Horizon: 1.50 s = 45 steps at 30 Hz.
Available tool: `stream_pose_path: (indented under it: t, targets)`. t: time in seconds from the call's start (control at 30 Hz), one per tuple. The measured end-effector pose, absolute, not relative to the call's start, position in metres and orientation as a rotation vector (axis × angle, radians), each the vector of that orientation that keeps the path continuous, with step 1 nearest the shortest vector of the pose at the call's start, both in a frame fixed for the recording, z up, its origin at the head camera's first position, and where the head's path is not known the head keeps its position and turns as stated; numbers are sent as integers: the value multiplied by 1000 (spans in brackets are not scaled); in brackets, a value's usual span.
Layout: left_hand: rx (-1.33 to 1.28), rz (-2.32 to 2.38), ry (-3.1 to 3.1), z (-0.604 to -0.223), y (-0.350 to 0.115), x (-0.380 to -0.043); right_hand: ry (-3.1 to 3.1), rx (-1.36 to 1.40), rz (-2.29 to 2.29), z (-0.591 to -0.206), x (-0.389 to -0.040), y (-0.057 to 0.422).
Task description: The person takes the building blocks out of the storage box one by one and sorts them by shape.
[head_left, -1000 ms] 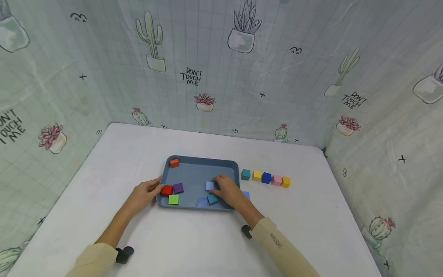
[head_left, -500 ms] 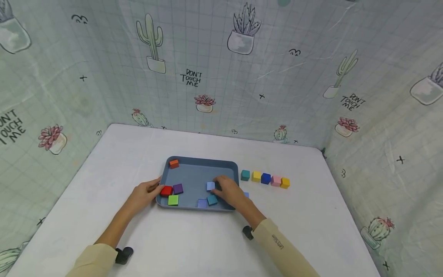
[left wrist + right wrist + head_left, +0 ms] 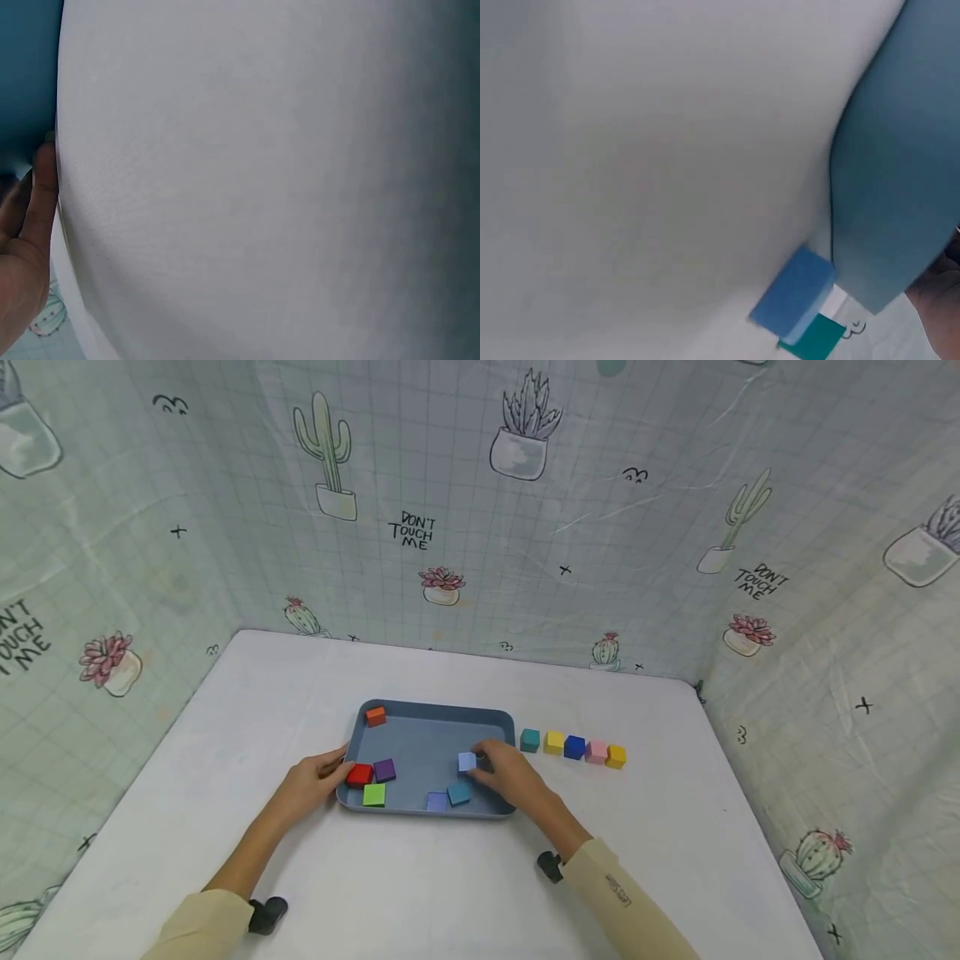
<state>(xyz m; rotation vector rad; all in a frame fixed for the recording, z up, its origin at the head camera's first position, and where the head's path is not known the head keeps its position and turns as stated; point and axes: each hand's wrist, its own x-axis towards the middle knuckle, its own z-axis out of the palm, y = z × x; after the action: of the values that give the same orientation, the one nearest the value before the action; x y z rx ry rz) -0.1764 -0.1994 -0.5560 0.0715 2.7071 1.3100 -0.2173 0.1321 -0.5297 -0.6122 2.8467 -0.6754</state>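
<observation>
One white table (image 3: 420,877) bears a blue tray (image 3: 420,735) — cactus-print cloth (image 3: 480,493) behind

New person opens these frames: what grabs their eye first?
Probably the blue-gray tray on the white table, bright blocks scattered inside, the right hand pinching a light blue block in its right half. Next, the row of five colored blocks right of the tray. Behind, the cactus-print backdrop.

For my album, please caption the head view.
Left hand holding a blue-grey rectangular tray, right hand pinching a light-blue cube.
</observation>
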Motion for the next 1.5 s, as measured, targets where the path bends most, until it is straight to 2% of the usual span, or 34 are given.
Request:
stream_pose_path:
  t: [1.5]
  targets:
    - [69,1291,2720,-558,-200,-175,2915,-549,-865,-513,-208,181]
